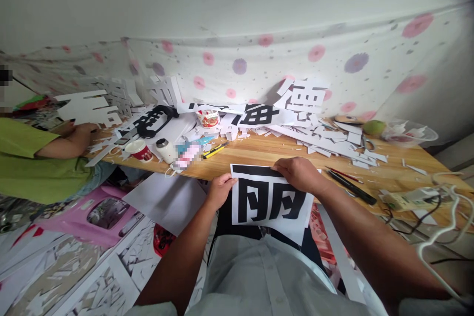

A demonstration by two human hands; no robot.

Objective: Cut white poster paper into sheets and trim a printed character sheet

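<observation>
A white sheet [272, 185] printed with a large black character hangs upright over my lap at the table's front edge. My left hand [222, 188] pinches its left edge near the top corner. Across the top edge, right of the middle, my right hand [298, 174] grips the same sheet, fingers folded over it. A further white layer shows below and to the right, behind the printed sheet. On the table beyond lie a yellow cutter knife [216, 150] and a black marker-like stick [351, 186], neither touched by my hands.
Cut white scraps [329, 140] litter the wooden table [252, 150]. A red-white cup [138, 150], a white bottle [164, 150] and a bowl [208, 118] stand left. White cables [452, 217] and a power strip [407, 199] are right. Another person's arm [66, 144] works at far left, near a pink stool [101, 215].
</observation>
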